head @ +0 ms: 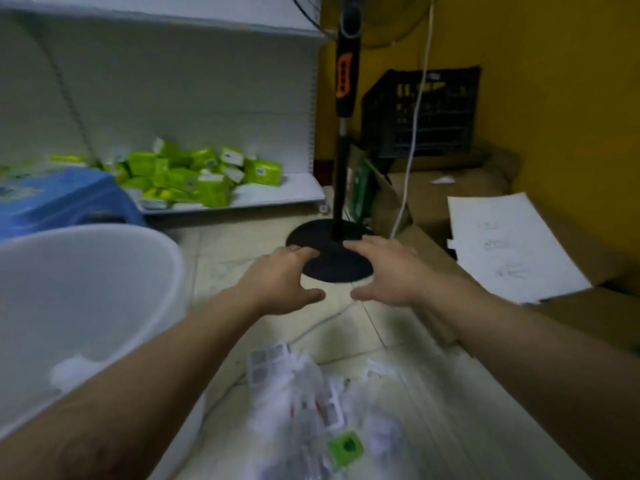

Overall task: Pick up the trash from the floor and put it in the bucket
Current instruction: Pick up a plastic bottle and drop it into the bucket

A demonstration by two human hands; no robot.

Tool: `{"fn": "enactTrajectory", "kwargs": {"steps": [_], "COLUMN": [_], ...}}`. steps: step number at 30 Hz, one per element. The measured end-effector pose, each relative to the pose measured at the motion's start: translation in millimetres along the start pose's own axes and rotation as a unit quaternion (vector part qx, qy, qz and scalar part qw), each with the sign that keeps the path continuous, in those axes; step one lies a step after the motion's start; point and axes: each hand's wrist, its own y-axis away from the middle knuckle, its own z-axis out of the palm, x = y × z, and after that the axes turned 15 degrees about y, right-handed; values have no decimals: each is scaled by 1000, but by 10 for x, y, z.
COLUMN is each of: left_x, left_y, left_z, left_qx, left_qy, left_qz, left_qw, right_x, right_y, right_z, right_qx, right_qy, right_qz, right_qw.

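Note:
A pile of trash [311, 403], mostly clear plastic wrappers and white packaging with one small green piece [346, 448], lies on the tiled floor at the bottom centre. The white bucket [162, 265] stands at the left, with a bit of white trash inside. My left hand [284, 282] and my right hand [384, 271] are stretched forward side by side above the floor, fingers spread and relaxed, holding nothing. Both hands hover beyond the pile, over the black base of a fan.
A standing fan's round base [332, 247] and pole are straight ahead. A white shelf with green boxes [194, 174] is at the back left, a blue pack [59, 202] behind the bucket. Cardboard boxes, white paper [509, 244] and a black crate [422, 112] fill the right.

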Motion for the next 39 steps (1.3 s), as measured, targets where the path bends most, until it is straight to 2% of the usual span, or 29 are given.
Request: {"fn": "enactTrajectory", "kwargs": {"steps": [3, 5, 12, 16, 18, 21, 25, 27, 32, 35, 39], "left_x": [-27, -124, -408, -456, -457, -499, -527, -538, -546, -450, -343], "left_y": [-29, 50, 534, 895, 1016, 1000, 929, 951, 1014, 1116, 1195], "left_z": [436, 751, 1640, 1997, 2129, 2309, 2473, 2508, 2480, 2445, 2318], "left_qx": [-22, -22, -110, -120, -134, -149, -133, -133, -88, -26, -3], "left_qy": [17, 30, 67, 67, 75, 93, 109, 123, 152, 170, 197], "left_qz": [-43, -88, -202, -273, -300, -313, -326, -331, -314, -293, -248], "left_qw": [999, 995, 971, 952, 941, 933, 930, 926, 933, 941, 949], "right_x": [355, 358, -145, -198, -106, 34, 136, 159, 163, 85, 31], "right_y": [5, -30, -109, 62, 147, 167, 165, 283, 582, 727, 846], "right_z": [222, 537, 1895, 2379, 2511, 2675, 2792, 2800, 2882, 2906, 2752], "right_qx": [-14, -34, -149, -166, -196, -244, -203, -219, -279, -265, -222], "right_qy": [28, 2, -88, -160, -153, -114, -99, -105, -70, -93, -115], "right_qz": [-5, -26, -103, -48, -33, -40, 22, 57, 67, 73, 82], "right_qw": [1000, 999, 980, 972, 968, 962, 974, 968, 955, 957, 965]}}
